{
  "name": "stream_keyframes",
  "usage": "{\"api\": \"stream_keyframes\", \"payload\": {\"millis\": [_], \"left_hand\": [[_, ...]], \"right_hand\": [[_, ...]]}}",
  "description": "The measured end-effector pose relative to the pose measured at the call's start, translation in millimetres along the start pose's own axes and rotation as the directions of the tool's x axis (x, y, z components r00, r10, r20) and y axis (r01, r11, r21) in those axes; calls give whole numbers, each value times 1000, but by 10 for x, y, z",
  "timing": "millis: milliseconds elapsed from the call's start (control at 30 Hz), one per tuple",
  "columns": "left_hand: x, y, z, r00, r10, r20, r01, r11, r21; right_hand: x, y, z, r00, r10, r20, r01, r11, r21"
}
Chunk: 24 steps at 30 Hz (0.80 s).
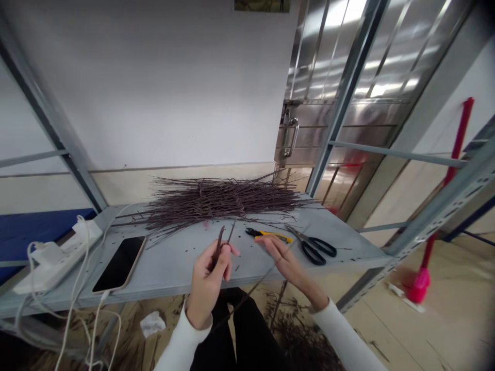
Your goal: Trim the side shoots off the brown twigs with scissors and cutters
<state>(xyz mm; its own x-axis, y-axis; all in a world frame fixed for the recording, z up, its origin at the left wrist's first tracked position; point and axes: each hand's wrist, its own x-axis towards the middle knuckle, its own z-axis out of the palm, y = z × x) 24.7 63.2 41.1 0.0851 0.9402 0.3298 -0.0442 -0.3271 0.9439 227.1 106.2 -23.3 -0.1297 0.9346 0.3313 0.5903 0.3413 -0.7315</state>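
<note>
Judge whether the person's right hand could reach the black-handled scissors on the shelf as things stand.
Probably yes: the right hand hovers close beside the scissors, and nothing seems to stand between them, so the way looks free.

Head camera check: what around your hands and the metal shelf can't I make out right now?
- Head view: the left hand covers the lower part of the twig it grips, so that end is hidden.
- Head view: white plugs and cables cover much of the power strip, hiding its sockets.
- Head view: the bottom edge cuts off the twig heap on the floor.
- Head view: the top edge cuts off the wall picture.
</note>
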Motion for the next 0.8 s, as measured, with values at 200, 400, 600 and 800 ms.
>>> {"api": "stream_keyframes", "payload": {"millis": [200,400,600,800], "left_hand": [[139,-27,15,999,-5,-32,7,997,72],[167,-36,15,998,5,-60,2,993,120],[225,-101,-87,1000,-5,-24,6,999,33],[347,-142,-345,998,2,66,-4,1000,24]], "right_hand": [[-419,-682,-79,955,-207,214,35,791,611],[-295,-835,-9,982,-79,173,-18,867,499],[-171,-820,15,963,40,266,-206,744,635],[28,-893,-104,973,37,228,-185,715,674]]}}
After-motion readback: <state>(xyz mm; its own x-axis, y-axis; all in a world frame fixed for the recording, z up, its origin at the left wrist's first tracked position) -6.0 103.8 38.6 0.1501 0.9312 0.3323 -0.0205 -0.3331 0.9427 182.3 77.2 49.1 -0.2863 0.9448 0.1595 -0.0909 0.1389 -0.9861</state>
